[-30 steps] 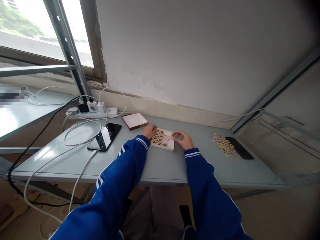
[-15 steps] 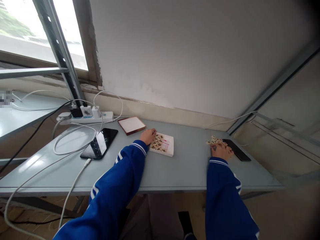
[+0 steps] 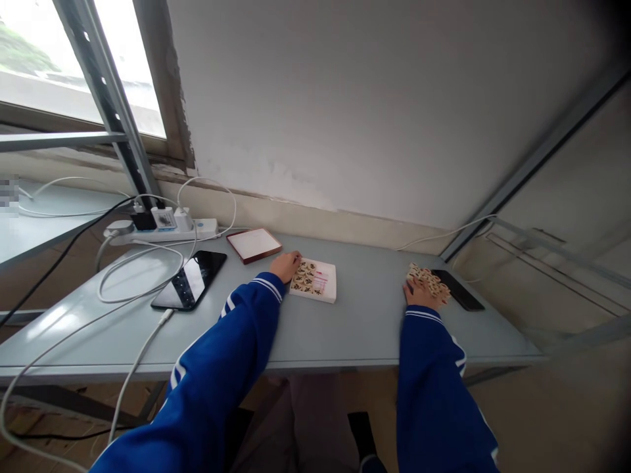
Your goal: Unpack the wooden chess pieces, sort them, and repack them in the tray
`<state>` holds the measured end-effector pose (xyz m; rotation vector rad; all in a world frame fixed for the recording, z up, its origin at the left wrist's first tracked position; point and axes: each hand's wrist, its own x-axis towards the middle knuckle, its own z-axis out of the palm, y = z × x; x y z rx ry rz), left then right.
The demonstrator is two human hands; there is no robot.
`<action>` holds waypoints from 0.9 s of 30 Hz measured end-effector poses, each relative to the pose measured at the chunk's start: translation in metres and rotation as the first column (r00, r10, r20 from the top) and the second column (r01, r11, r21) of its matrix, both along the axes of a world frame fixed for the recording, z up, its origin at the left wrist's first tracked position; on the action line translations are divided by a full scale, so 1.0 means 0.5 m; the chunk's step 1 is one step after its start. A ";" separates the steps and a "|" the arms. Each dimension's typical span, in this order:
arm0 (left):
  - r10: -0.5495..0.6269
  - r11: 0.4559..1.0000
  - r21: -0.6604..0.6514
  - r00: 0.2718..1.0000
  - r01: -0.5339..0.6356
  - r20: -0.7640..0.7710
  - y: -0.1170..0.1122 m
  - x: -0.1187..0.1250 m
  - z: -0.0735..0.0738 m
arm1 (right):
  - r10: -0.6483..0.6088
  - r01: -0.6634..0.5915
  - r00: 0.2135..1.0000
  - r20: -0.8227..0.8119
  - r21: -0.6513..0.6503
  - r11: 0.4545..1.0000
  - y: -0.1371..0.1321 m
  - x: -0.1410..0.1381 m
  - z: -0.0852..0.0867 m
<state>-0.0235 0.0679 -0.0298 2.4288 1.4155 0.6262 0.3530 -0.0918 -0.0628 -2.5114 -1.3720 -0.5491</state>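
My right hand (image 3: 420, 292) has moved right from the box (image 3: 315, 281) onto the pieces (image 3: 428, 277). My left hand (image 3: 286, 266) stays at the box. I cannot tell either grasp.

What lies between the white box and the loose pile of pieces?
Only bare grey table; the head view shows nothing between the white box and the pile of pieces.
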 end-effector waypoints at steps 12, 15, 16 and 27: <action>0.003 1.000 -0.020 1.000 -0.003 0.015 -0.009 0.001 0.008 | 0.686 -0.675 0.711 -0.156 0.122 0.728 0.028 -0.261 0.120; 0.007 1.000 -0.022 1.000 -0.007 0.014 -0.009 0.001 0.008 | 0.774 -0.806 0.578 -0.257 -0.031 0.591 0.041 -0.371 0.143; 0.006 1.000 -0.019 1.000 -0.006 0.013 -0.009 0.000 0.009 | 0.780 -0.823 0.559 -0.279 -0.071 0.564 0.046 -0.398 0.145; 0.010 0.999 -0.033 1.000 -0.010 0.002 -0.006 0.001 0.007 | 0.783 -0.849 0.443 -0.437 0.075 0.522 0.060 -0.425 0.116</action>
